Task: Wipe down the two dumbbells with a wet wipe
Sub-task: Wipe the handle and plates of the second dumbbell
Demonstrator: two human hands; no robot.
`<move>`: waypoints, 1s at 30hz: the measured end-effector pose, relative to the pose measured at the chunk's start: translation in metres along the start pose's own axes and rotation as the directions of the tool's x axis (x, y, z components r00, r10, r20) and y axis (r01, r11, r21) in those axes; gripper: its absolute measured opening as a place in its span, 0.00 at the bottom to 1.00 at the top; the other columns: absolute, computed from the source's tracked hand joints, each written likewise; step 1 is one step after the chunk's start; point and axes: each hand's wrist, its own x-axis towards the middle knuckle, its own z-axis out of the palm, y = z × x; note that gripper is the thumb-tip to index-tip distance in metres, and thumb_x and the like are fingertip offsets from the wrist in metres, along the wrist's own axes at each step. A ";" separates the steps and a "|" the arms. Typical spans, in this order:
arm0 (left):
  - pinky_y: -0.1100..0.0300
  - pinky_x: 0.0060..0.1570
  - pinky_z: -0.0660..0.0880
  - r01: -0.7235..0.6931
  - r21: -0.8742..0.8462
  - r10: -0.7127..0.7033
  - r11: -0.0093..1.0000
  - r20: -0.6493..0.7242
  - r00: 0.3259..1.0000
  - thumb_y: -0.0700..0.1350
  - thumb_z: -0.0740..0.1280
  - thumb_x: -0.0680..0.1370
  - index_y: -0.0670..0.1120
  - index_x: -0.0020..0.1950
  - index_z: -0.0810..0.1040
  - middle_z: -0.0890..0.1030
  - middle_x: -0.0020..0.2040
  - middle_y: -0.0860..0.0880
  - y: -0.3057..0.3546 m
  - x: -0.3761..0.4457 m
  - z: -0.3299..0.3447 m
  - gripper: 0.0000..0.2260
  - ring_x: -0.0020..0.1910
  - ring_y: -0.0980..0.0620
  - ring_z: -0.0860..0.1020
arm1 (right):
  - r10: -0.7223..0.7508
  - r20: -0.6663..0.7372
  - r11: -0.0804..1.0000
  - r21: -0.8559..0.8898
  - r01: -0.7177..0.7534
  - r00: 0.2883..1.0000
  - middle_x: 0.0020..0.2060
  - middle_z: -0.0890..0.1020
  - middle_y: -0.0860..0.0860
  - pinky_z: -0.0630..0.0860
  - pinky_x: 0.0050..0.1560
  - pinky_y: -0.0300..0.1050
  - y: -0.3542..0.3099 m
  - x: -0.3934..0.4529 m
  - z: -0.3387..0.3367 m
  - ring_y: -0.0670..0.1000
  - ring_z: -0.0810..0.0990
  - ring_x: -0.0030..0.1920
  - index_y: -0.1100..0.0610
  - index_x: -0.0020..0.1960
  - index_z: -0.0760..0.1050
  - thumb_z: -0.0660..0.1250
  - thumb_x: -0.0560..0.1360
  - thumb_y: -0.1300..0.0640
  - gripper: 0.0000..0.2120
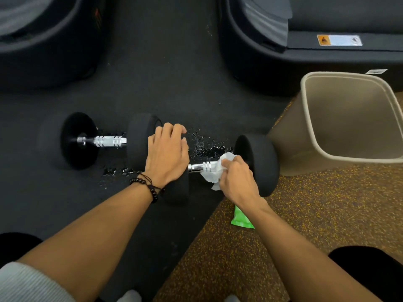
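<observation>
Two black dumbbells with silver handles lie on the dark floor mat. The left dumbbell lies farther back. The right dumbbell lies nearer, beside the bin. My left hand rests on top of the right dumbbell's left weight, fingers curled over its rim. My right hand grips a white wet wipe wrapped around the right dumbbell's silver handle, close to its right weight.
A beige waste bin stands at the right. A green wipe pack lies on the speckled brown floor under my right forearm. Water droplets spot the mat between the dumbbells. Dark machine bases stand behind.
</observation>
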 end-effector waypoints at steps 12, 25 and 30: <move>0.53 0.69 0.65 0.006 -0.110 -0.005 0.994 0.004 1.000 0.48 0.54 0.80 0.41 0.66 0.74 0.78 0.63 0.44 -0.002 -0.045 0.007 0.20 0.67 0.45 0.72 | -0.234 -0.018 0.972 -0.016 0.233 0.972 0.51 0.71 0.52 0.77 0.47 0.55 -0.019 -0.013 0.027 0.55 0.74 0.50 0.57 0.63 0.77 0.59 0.78 0.59 0.15; 0.50 0.70 0.66 0.004 -0.132 -0.004 0.991 -0.005 1.000 0.48 0.54 0.80 0.40 0.65 0.75 0.78 0.63 0.44 -0.003 -0.039 0.009 0.20 0.68 0.45 0.72 | -0.311 0.038 0.903 -0.300 0.308 0.950 0.52 0.73 0.52 0.73 0.49 0.55 -0.017 0.005 0.017 0.56 0.68 0.53 0.54 0.58 0.79 0.65 0.74 0.55 0.13; 0.50 0.70 0.66 -0.002 -0.128 0.000 0.992 -0.015 1.000 0.48 0.54 0.80 0.39 0.65 0.76 0.78 0.63 0.43 -0.003 -0.038 0.010 0.20 0.67 0.44 0.72 | -0.164 0.077 0.946 -0.270 0.179 0.984 0.56 0.72 0.51 0.68 0.53 0.57 -0.033 0.026 0.019 0.58 0.67 0.58 0.49 0.63 0.76 0.63 0.75 0.55 0.17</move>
